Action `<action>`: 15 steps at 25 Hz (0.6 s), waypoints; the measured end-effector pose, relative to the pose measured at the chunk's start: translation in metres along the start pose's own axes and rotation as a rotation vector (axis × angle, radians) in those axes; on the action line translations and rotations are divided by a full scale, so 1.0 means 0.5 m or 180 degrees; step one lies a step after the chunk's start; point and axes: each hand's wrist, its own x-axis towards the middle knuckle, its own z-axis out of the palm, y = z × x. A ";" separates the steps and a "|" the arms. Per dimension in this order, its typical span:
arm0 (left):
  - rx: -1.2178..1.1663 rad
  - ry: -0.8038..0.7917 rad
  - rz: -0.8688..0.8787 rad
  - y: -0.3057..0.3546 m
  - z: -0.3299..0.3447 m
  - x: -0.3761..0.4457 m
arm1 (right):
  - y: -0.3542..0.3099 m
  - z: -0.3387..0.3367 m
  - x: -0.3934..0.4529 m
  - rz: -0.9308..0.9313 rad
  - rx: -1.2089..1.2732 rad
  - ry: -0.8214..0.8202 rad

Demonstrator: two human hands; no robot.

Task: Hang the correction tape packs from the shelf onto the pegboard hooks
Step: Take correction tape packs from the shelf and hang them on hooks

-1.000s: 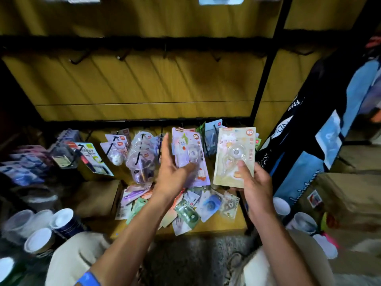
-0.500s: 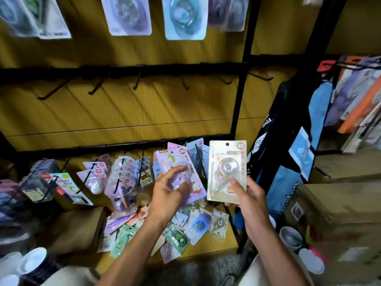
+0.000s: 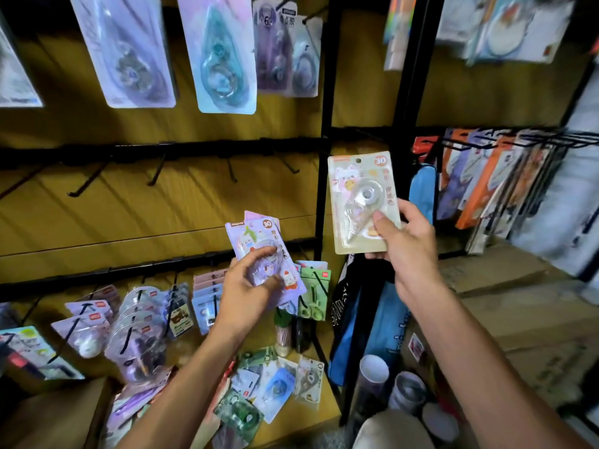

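The yellow pegboard (image 3: pixel 181 205) fills more of the view than a moment ago, and the big packs hanging at the top look much closer. The row of bare black hooks (image 3: pixel 155 176) now sits near the middle of the picture, not up high. The wooden shelf (image 3: pixel 311 413) with its loose pile of packs (image 3: pixel 269 393) has slid down to the bottom. The right hand (image 3: pixel 402 234) is higher than before. Its thumb and fingers pinch the bottom of the cream pack (image 3: pixel 363 202), which stands upright beside the black post (image 3: pixel 327 124). The left hand (image 3: pixel 246 290) is higher too. Its fingers curl round a small bunch of purple packs (image 3: pixel 262 251), held up above the shelf.
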 end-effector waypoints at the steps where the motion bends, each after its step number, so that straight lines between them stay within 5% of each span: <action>1: 0.0013 -0.0005 0.0047 0.005 0.002 0.004 | -0.001 0.000 0.007 0.0045 -0.0088 0.0057; 15: -0.0305 0.0106 0.0220 -0.007 -0.008 -0.014 | 0.008 -0.007 0.033 0.0121 0.0007 0.0226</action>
